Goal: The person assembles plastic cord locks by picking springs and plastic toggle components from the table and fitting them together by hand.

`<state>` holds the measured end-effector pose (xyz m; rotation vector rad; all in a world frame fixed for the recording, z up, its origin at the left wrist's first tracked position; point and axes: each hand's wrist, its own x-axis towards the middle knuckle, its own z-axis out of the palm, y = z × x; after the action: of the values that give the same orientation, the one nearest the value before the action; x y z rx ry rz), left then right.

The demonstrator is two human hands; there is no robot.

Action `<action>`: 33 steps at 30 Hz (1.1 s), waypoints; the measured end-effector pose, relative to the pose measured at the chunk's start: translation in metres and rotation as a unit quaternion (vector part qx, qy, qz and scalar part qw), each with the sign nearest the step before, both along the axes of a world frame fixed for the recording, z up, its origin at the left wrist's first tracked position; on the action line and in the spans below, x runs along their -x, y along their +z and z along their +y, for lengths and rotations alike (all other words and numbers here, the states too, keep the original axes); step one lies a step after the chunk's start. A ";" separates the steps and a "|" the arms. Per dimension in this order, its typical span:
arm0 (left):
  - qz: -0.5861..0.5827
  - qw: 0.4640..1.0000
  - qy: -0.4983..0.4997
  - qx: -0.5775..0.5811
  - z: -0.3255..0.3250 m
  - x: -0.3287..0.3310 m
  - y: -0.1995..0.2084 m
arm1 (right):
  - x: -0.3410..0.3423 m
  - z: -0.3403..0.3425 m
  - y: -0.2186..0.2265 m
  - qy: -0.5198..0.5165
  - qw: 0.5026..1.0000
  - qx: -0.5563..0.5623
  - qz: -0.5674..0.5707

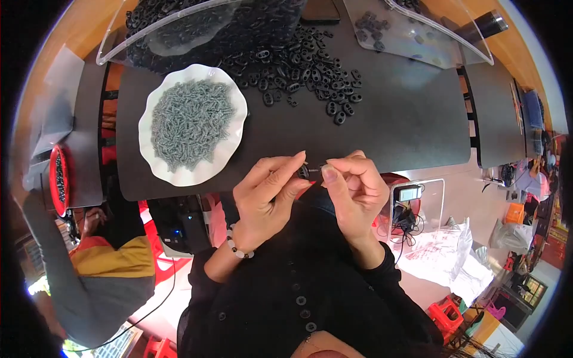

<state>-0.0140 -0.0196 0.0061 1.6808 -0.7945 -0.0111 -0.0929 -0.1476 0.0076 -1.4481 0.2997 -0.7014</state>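
In front of my chest, over the table's near edge, my left hand [267, 197] is closed, its thumb and fingers pinching a small black plastic cord-lock piece [303, 172]. A short metal spring [314, 170] bridges the gap from that piece to my right hand [357, 192]. My right thumb and forefinger are pinched at the spring's other end, on a small black part mostly hidden by the fingertips. Left of my hands, a white wavy-rimmed plate [229, 149] holds a heap of small grey springs [190, 122]. Loose black cord-lock pieces [310, 74] with two holes lie spread beyond.
A clear bin full of black pieces [197, 36] stands at the far left, and another clear bin [412, 45] at the far right. Beside me on the left sits another person [113, 268] near a red tray [59, 179]. A clear box with cables [412, 215] is below the table's right.
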 end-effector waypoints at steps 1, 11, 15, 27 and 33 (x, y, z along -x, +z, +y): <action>-0.005 1.000 -0.002 -0.008 0.001 0.000 0.001 | 0.000 0.000 0.002 0.003 1.000 0.015 0.006; -0.017 1.000 -0.010 -0.019 0.001 0.000 0.006 | -0.001 0.003 0.004 0.036 0.999 0.000 0.018; -0.023 1.000 -0.016 -0.014 0.004 -0.002 0.006 | -0.002 0.002 0.011 0.072 0.992 -0.090 0.041; 0.057 0.992 -0.106 0.045 0.009 -0.002 0.007 | -0.003 -0.022 0.005 0.307 0.890 -0.325 0.089; 0.063 0.990 -0.115 0.048 0.009 0.000 0.012 | -0.002 -0.025 0.008 0.343 0.878 -0.318 0.099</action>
<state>-0.0140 -0.0111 0.0183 1.4752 -0.8747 -0.2345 -0.0913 -0.1721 0.0155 -0.8826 0.1309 0.1362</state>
